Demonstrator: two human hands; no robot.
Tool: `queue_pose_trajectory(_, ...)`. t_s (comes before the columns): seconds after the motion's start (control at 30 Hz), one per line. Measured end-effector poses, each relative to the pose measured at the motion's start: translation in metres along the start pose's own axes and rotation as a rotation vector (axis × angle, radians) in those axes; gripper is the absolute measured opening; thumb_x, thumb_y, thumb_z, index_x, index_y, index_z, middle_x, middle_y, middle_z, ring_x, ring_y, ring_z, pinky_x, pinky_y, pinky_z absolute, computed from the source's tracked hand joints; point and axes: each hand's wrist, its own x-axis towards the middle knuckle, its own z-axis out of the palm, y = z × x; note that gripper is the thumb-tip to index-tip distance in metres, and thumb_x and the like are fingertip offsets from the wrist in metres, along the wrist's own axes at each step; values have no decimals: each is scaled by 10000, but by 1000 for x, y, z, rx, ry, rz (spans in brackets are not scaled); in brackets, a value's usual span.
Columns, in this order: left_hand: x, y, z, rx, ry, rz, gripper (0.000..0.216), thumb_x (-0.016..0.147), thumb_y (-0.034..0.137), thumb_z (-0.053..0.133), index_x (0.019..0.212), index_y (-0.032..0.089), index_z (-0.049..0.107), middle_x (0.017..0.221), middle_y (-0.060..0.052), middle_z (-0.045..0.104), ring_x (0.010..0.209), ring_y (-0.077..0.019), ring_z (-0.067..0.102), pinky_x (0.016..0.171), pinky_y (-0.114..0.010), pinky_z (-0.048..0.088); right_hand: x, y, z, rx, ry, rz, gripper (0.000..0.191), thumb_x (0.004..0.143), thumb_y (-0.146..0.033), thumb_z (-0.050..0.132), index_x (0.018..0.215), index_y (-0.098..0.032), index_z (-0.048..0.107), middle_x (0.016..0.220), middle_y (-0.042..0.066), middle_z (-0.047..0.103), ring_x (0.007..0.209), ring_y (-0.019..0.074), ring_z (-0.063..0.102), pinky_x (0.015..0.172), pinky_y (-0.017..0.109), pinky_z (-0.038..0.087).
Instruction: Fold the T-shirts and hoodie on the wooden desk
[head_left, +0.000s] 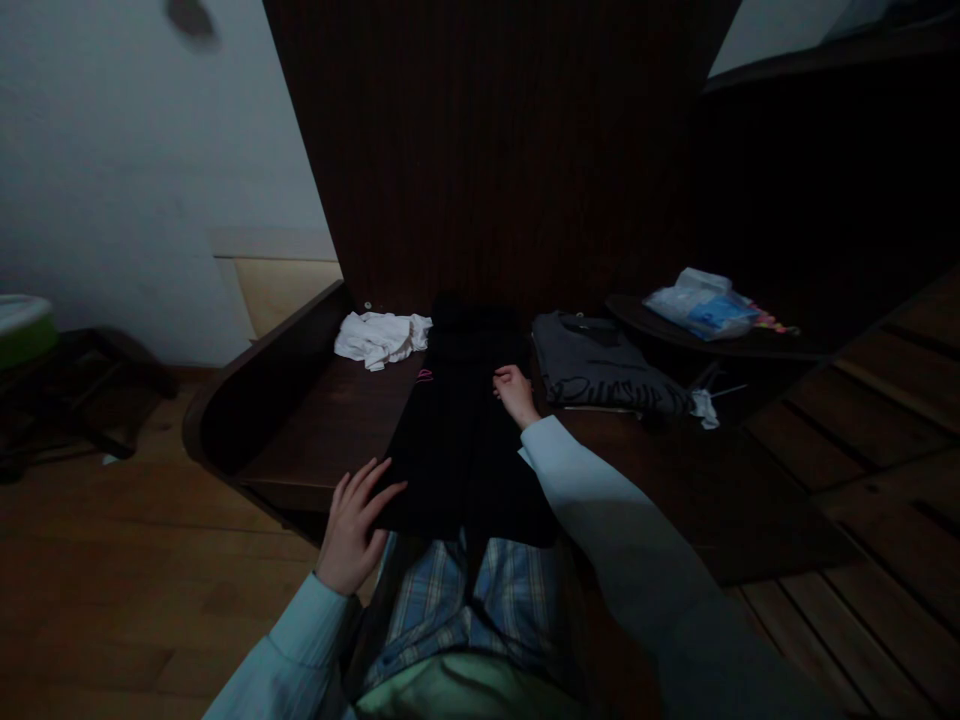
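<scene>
A black garment (pixel 457 440), probably trousers, lies lengthwise over the dark wooden bench top and hangs toward my lap, with a small pink mark near its left edge. My left hand (pixel 355 525) rests at the near left edge of the garment, fingers spread and touching the cloth. Farther up, my right hand (pixel 515 393) is on the garment near its right side, its fingers bent together in a pinch on the cloth; the dim light hides how much fabric is between them.
A crumpled white cloth (pixel 382 338) lies left of the garment. To the right are a folded dark grey printed garment (pixel 600 365) and a clear plastic bag (pixel 701 303) on a small rounded shelf (pixel 780 345). The bench's raised side (pixel 255 365) curves up at left.
</scene>
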Motion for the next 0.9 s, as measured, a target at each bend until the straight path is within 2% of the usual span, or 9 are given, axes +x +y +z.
queue_pose_trajectory(0.1, 7, 18, -8, -104, -3, 5, 446, 736, 212, 356, 1156, 201, 507, 1361, -101, 373, 1262, -286, 296, 1003, -536, 226, 2, -7, -1, -257, -56, -36, 76, 733, -247, 542, 751, -176, 563, 727, 25, 639, 707, 147, 607, 666, 251, 443)
queue_pose_trajectory(0.2, 19, 45, -12, -234, -74, 26, 405, 780, 207, 352, 1158, 195, 497, 1216, -98, 512, 1140, -240, 437, 957, -452, 333, 3, -20, 1, -469, -96, -64, 112, 714, -274, 584, 710, -164, 599, 814, 104, 665, 819, 217, 622, 699, 289, 438)
queue_pose_trajectory(0.27, 29, 62, -9, -276, -136, -29, 369, 814, 211, 373, 1163, 193, 491, 1066, -82, 591, 1004, -205, 519, 881, -388, 406, 4, -27, 4, -536, -116, -41, 142, 710, -268, 592, 743, -134, 622, 869, 172, 660, 871, 269, 617, 700, 320, 439)
queue_pose_trajectory(0.37, 44, 82, 2, -287, -167, -121, 353, 836, 253, 413, 1177, 191, 483, 981, -73, 603, 909, -195, 538, 803, -362, 447, 10, -30, 6, -451, -139, 27, 121, 687, -226, 619, 733, -115, 634, 899, 205, 652, 936, 299, 596, 721, 330, 434)
queue_pose_trajectory(0.47, 56, 93, 13, -277, -179, -141, 406, 826, 285, 452, 1221, 190, 455, 1064, -90, 559, 961, -210, 505, 837, -381, 437, 20, -26, 2, -313, -167, 80, 82, 683, -201, 622, 631, -138, 611, 816, 152, 669, 911, 260, 606, 712, 287, 435)
queue_pose_trajectory(0.57, 65, 101, 20, -239, -230, -162, 463, 814, 303, 474, 1261, 193, 427, 1098, -97, 520, 977, -218, 485, 848, -387, 433, 29, -20, -4, -218, -203, 129, 172, 739, -200, 562, 576, -147, 571, 612, 78, 645, 672, 180, 631, 598, 239, 440)
queue_pose_trajectory(0.7, 74, 101, 23, -191, -299, -201, 445, 824, 272, 456, 1263, 206, 438, 1003, -81, 551, 916, -208, 506, 818, -366, 440, 39, -18, -8, -62, -243, 241, 222, 782, -162, 492, 569, -130, 546, 352, -10, 488, 360, 105, 493, 442, 202, 393)
queue_pose_trajectory(0.77, 76, 98, 24, -229, -320, -187, 428, 829, 249, 451, 1257, 224, 445, 991, -61, 587, 899, -194, 524, 821, -350, 437, 41, -18, -8, 11, -236, 284, 217, 789, -161, 480, 586, -121, 548, 308, -30, 437, 314, 94, 445, 409, 192, 375)
queue_pose_trajectory(0.9, 74, 89, 25, -354, -367, -163, 392, 830, 261, 469, 1222, 258, 476, 1037, -24, 631, 907, -179, 559, 828, -334, 428, 43, -17, -11, 152, -188, 332, 139, 791, -177, 487, 685, -122, 558, 330, -51, 427, 316, 88, 442, 394, 181, 389)
